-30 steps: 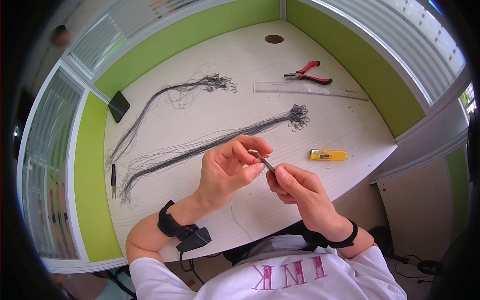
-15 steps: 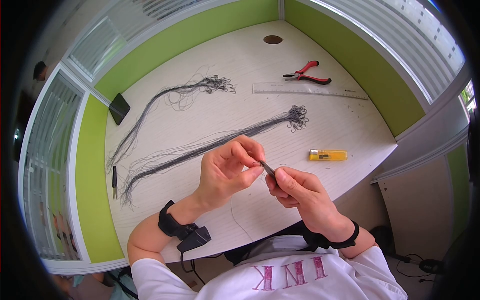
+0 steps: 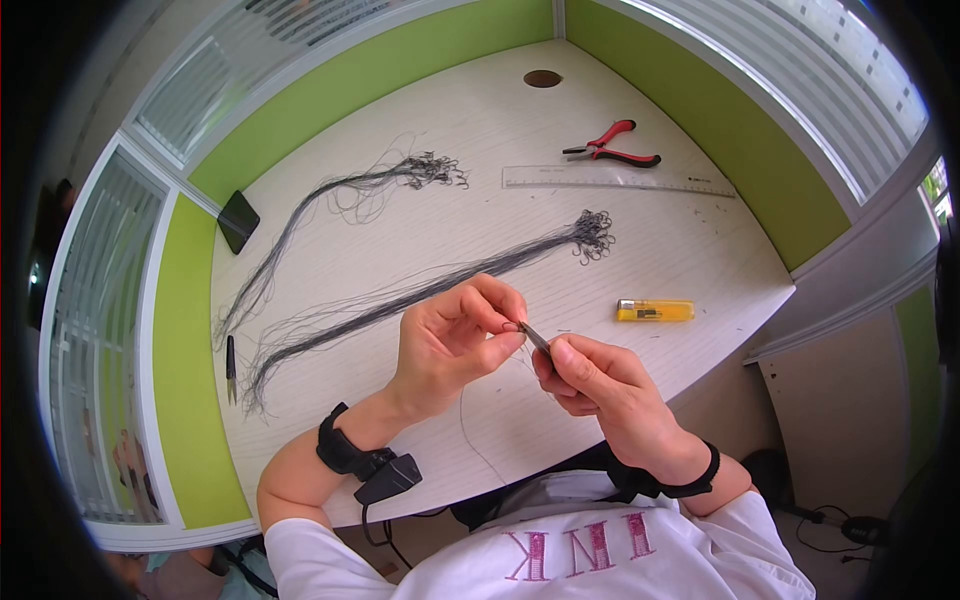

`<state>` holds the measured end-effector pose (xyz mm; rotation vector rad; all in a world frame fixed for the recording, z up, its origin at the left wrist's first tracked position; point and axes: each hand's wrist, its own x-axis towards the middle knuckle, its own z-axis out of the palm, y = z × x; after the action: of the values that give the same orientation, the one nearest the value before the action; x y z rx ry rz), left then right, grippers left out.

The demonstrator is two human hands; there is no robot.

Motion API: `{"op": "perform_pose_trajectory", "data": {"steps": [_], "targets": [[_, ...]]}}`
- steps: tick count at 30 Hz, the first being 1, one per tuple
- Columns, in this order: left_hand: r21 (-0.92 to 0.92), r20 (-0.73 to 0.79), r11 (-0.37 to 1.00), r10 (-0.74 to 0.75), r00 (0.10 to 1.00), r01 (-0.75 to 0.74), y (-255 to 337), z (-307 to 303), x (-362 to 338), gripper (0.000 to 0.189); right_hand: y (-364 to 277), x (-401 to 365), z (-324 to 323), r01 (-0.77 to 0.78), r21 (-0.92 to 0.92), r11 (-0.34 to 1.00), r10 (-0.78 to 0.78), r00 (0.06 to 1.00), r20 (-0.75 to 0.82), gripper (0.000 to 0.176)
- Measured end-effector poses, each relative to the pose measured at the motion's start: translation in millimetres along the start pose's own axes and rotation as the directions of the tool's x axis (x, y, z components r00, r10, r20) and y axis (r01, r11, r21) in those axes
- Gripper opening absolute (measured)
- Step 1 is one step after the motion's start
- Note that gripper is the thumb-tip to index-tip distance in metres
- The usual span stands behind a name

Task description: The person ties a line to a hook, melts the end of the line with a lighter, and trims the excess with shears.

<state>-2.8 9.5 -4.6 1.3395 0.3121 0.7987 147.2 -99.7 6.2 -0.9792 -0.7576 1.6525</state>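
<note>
My left hand [image 3: 448, 335] is closed in a pinch, holding a small dark fish hook [image 3: 516, 327] between thumb and fingertips. A thin line [image 3: 464, 430] trails from below this hand across the desk toward my shirt. In my right hand [image 3: 600, 385] is a slim grey metal tool that looks like nail clippers [image 3: 536, 338]. Its tip meets the hook at my left fingertips. Beyond my hands lies a long bundle of dark lines with hooks [image 3: 420, 290], the hooks clustered at its right end. Another, looser hook bundle [image 3: 340, 182] lies farther back.
A yellow lighter [image 3: 655, 310] lies right of my hands. Farther back are a clear ruler [image 3: 610, 180] and red-handled pliers [image 3: 612, 146]. Black-handled snips [image 3: 231, 368] and a dark flat device [image 3: 238, 220] are at the left. Green partitions [image 3: 700, 130] border the desk [image 3: 470, 110].
Both hands stay nearly in place, the tool's tip still at the hook. The view has shifted very slightly. The person's head beyond the left partition has moved mostly out of sight.
</note>
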Motion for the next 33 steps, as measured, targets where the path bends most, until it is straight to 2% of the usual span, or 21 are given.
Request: {"op": "perform_pose_trajectory", "data": {"steps": [8, 11, 13, 33], "targets": [[0.012, -0.012, 1.0, -0.013, 1.0, 0.013, -2.0, -1.6, 0.6, 0.014, -0.2, -0.6, -1.6, -0.036, 0.041, 0.999, 0.036, 0.999, 0.004, 0.034], [-0.051, 0.055, 0.998, 0.039, 0.998, -0.037, -5.6, -5.2, 0.6, 0.011, -0.4, -0.4, -1.6, -0.041, 0.031, 0.999, 0.041, 0.999, -0.003, 0.035], [0.01, -0.022, 1.0, -0.024, 0.999, 0.024, -0.9, 0.1, 1.1, 0.014, -0.5, -0.3, -0.7, -0.027, 0.031, 0.999, 0.028, 0.999, -0.015, 0.035], [0.015, -0.044, 0.999, -0.029, 0.999, 0.03, -2.0, 0.9, -0.2, 0.015, 0.2, 0.7, -1.3, -0.066, 0.093, 0.993, 0.067, 0.998, -0.004, 0.035]]}}
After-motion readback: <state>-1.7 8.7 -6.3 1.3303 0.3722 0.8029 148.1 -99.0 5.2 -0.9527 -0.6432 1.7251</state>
